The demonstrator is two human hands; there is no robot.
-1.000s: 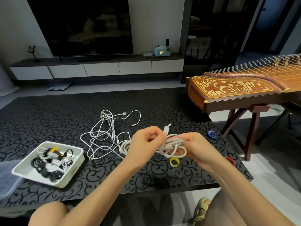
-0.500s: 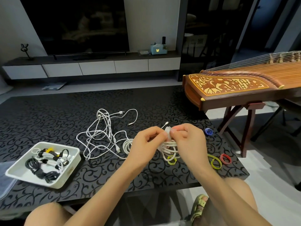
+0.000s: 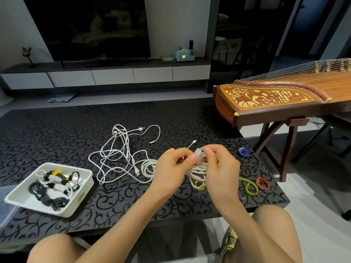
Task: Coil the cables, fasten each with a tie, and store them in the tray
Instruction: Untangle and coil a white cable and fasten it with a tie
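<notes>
1. coiled white cable [image 3: 197, 171] hung just above the table [image 3: 57, 130], near its front edge, caught between both hands.
2. left hand [image 3: 171, 166] gripped the coil, fingers curled round it.
3. right hand [image 3: 221, 168] pinched a pale tie [image 3: 198, 155] over the coil's top.
4. loose cables [image 3: 117, 154] lay tangled just left; the tray [image 3: 83, 196] of bundled cables sat far left.

One head-worn camera; it faces forward and down across the black table [image 3: 57, 130]; left hand [image 3: 171, 168] and right hand [image 3: 222, 169] close beneath; television [image 3: 85, 25] far ahead.
</notes>
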